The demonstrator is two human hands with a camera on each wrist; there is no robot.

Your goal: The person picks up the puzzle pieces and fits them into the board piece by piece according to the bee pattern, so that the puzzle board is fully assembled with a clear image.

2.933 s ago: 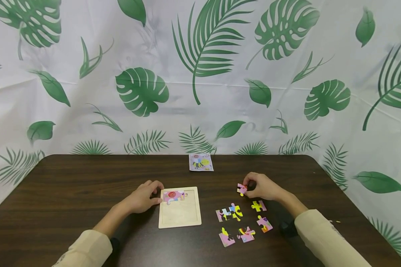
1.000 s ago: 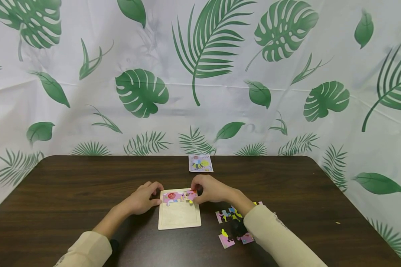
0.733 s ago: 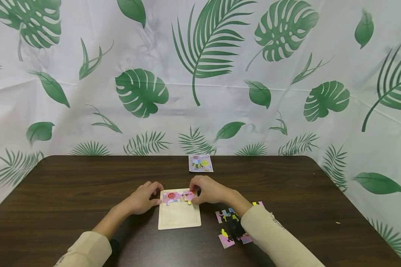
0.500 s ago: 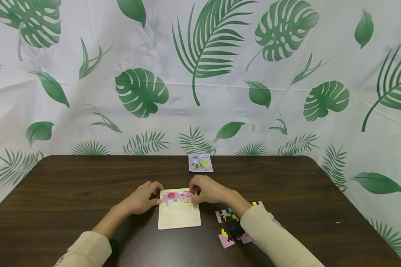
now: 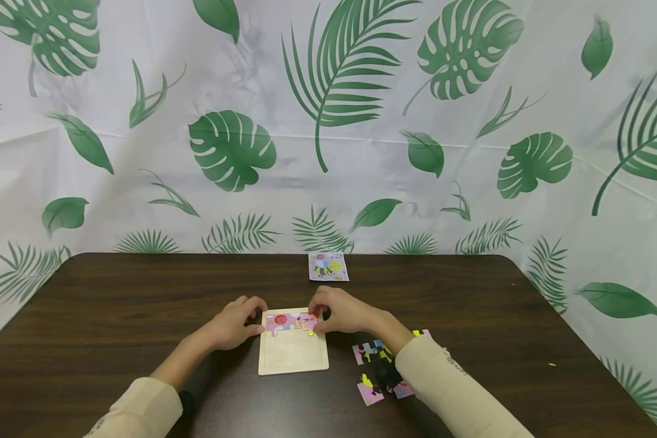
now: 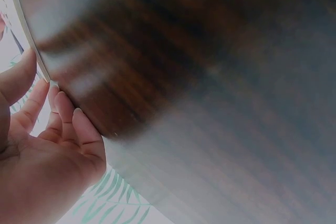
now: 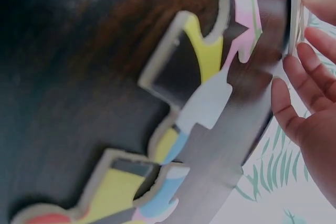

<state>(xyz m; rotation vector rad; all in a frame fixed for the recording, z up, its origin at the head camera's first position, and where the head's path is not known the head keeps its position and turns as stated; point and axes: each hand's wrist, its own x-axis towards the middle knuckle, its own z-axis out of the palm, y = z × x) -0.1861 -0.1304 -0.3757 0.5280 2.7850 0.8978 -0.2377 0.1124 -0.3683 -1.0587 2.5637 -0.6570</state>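
A square wooden puzzle tray [image 5: 292, 356] lies on the table, its lower part bare. My left hand [image 5: 230, 325] holds the tray's left edge, thumb and index finger near the far left corner; in the left wrist view the thumb [image 6: 21, 77] is against the rim. Pink jigsaw pieces with a red spotted circle [image 5: 281, 320] fill the tray's top left. Between thumb and fingers, my right hand [image 5: 342, 311] pinches a pink jigsaw piece [image 5: 305, 322] at the top right corner, against the row. Fingertips cover part of that piece. The right wrist view shows the hand beside the tray's rim [image 7: 294, 14].
Loose jigsaw pieces [image 5: 365, 354] lie right of the tray, some hidden under the right forearm. Another loose piece [image 5: 370, 393] is nearer the front. A printed bee picture [image 5: 328, 266] lies at the table's far edge. A leaf-patterned cloth [image 5: 328, 201] hangs behind.
My right hand has carried the pink piece from the table's right side leftward to the tray's top right corner, then shifted it slightly there. My left hand has stayed on the tray.
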